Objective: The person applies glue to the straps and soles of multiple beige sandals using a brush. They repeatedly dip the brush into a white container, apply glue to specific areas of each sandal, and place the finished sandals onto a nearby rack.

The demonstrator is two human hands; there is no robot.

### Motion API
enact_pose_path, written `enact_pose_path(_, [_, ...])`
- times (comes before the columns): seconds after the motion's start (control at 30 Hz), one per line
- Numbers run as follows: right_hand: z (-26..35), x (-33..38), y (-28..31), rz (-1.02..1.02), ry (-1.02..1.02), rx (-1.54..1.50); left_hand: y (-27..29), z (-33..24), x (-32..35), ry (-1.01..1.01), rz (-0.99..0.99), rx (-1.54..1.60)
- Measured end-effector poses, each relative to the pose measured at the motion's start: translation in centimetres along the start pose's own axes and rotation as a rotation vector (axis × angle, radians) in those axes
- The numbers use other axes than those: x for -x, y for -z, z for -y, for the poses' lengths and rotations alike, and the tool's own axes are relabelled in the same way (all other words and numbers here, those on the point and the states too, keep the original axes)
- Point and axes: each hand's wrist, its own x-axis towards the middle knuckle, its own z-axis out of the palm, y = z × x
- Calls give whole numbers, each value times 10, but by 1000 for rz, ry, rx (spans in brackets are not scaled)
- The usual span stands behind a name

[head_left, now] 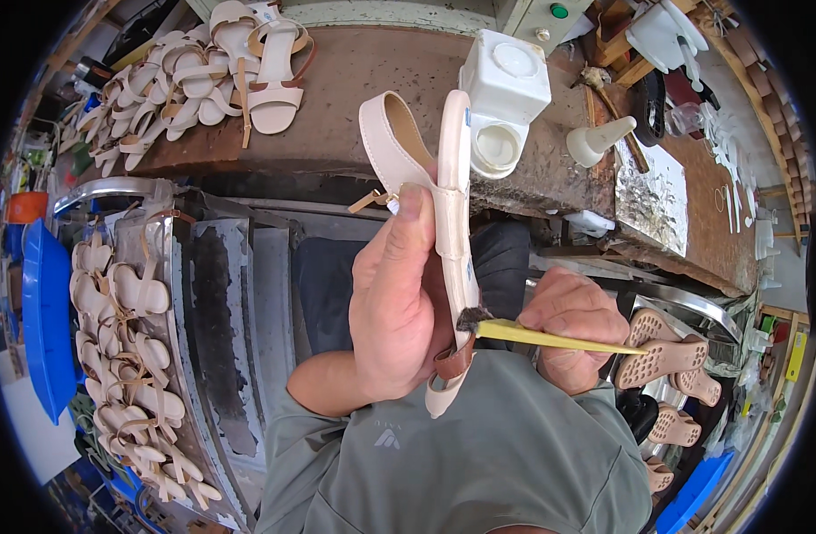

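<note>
My left hand point(392, 307) grips a cream sandal point(451, 209) on its edge, thumb pressed against the side. The sandal's wide toe strap points up and away, and a brown strap piece wraps its lower, heel end. A thin tan strap with a buckle hangs beside my thumb. Closed round the yellow handle of a brush point(550, 335) is my right hand point(575, 322). The brush's dark bristles touch the sandal's side edge close to the heel, just above the brown piece. Fingers of my left hand behind the sandal are partly hidden.
On the worn bench point(337, 80) stand a white plastic container point(506, 71) and a white nozzle-shaped bottle point(599, 142). Cream sandals point(185, 71) pile at the back left; more sandals point(132, 356) fill a left rack. Perforated tan soles point(662, 356) lie at right.
</note>
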Motion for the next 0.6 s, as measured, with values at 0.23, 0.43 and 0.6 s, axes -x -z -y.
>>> enact_pose_path(0.23, [-1,-4,15,108,69,-27,-5,2,2,-7,-6,-48])
enact_pose_path(0.43, [6,-13,14,20,-58,-84,-9,4,5,-34,0,-72])
enact_pose_path(0.6, [19,-11,18,49,-175,-189,-14,3,10,-69,19,-105])
